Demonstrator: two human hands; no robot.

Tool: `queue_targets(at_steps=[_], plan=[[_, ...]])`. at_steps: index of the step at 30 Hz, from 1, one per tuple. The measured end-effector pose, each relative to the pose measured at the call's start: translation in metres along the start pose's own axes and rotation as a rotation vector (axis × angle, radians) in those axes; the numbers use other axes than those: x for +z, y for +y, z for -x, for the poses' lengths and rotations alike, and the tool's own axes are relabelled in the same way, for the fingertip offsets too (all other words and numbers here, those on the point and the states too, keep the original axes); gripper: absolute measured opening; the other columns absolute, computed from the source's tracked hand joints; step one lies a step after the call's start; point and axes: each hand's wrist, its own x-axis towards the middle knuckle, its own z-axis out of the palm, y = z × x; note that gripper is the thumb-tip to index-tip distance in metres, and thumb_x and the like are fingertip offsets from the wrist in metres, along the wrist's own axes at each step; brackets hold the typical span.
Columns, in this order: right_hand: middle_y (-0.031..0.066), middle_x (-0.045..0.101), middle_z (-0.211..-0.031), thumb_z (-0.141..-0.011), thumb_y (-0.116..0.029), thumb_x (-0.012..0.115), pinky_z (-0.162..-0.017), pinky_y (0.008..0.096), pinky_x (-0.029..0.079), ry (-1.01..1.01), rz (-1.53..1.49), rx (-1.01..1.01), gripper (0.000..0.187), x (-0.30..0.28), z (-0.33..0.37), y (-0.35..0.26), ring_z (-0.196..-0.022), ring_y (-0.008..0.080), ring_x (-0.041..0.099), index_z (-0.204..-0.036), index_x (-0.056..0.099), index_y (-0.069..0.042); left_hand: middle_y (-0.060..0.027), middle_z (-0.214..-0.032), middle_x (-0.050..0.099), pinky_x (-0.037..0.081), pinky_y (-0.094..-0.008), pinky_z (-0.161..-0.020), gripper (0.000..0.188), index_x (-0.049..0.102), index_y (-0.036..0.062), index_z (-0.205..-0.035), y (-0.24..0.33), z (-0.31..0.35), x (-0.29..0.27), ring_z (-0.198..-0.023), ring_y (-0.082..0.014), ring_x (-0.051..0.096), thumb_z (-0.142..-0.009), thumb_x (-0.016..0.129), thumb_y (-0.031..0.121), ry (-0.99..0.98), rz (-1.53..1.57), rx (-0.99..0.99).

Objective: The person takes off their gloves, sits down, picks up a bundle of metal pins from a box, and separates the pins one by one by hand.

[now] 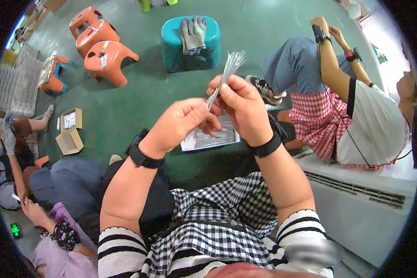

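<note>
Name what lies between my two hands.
A bundle of thin silvery strands lies there, held by the left hand and right hand; the head view shows it.

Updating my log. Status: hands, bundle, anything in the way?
Left hand and right hand gripping silvery bundle. Upper end splayed. White box below, partly hidden by hands. No obstruction seen.

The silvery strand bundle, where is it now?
In the head view, the bundle is above centre, held by the left hand and right hand, with the teal stool to its upper left.
</note>
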Motion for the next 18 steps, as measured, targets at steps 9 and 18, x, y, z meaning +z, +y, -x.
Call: queue_targets(at_steps=[9, 18], plan=[[0.0026, 0.06, -0.088, -0.091, -0.012, 0.056, -0.064, 0.0225, 0.044, 0.13, 0.105, -0.012, 0.017, -0.003, -0.013, 0.01, -0.072, 0.0088, 0.054, -0.104, 0.057, -0.001, -0.0112, -0.09, 0.064, 0.05, -0.0286, -0.075, 0.027, 0.056, -0.006, -0.104, 0.008, -0.006, -0.002, -0.081, -0.0174, 0.064, -0.097, 0.044, 0.017, 0.117, -0.303, 0.025], [-0.0011, 0.061, -0.084, -0.081, -0.003, 0.067, -0.067, 0.0203, 0.046, 0.23, 0.389, -0.197, 0.012, 0.002, -0.02, 0.006, -0.074, 0.0044, 0.055, -0.091, 0.062, -0.001, -0.0178, -0.08, 0.064, 0.05, -0.0333, -0.059, 0.02, 0.059, -0.0058, -0.1, 0.014, -0.013, 0.004, -0.066, -0.0251, 0.065, -0.089, 0.053, 0.01, 0.479, -0.817, 0.244]])
